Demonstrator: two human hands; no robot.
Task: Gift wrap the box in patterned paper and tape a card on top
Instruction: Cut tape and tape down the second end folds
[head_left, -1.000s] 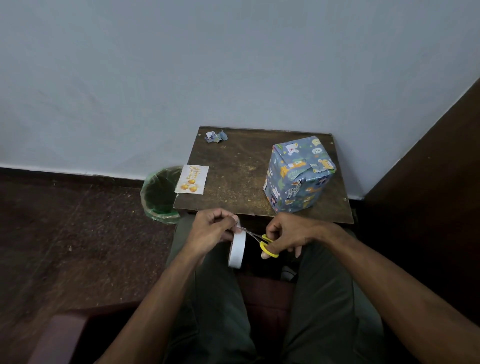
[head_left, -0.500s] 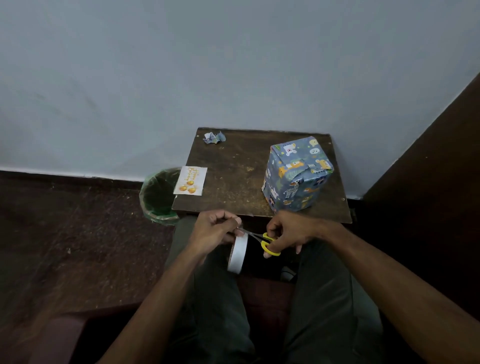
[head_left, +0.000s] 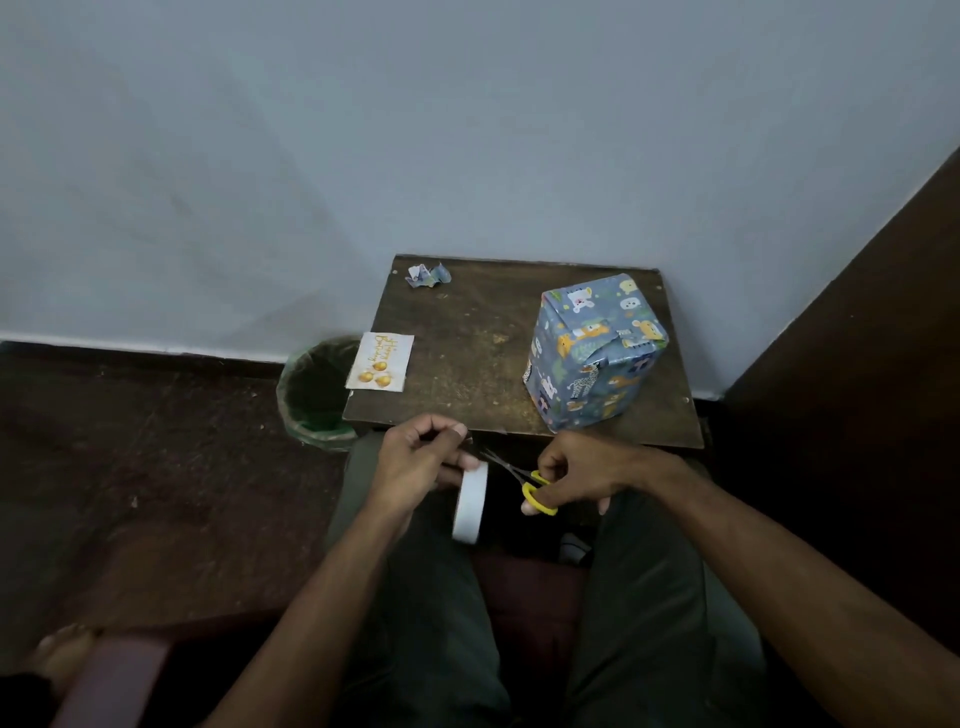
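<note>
A box (head_left: 592, 353) wrapped in blue animal-print paper stands on the right side of a small dark wooden table (head_left: 478, 358). A white birthday card (head_left: 381, 361) with gold balloons lies at the table's left front corner. Over my lap, my left hand (head_left: 421, 462) holds a white tape roll (head_left: 471, 503) and pinches its pulled-out end. My right hand (head_left: 582, 470) grips yellow-handled scissors (head_left: 524, 480), whose blades point at the tape strip near my left fingers.
A crumpled scrap of wrapping paper (head_left: 427, 274) lies at the table's back left corner. A green-lined waste bin (head_left: 317, 392) stands on the floor left of the table. A pale wall rises behind, a dark panel to the right.
Both hands stay together over my lap with tape and scissors. The scissors' blades have shifted slightly at the tape strip. The box and card have not moved.
</note>
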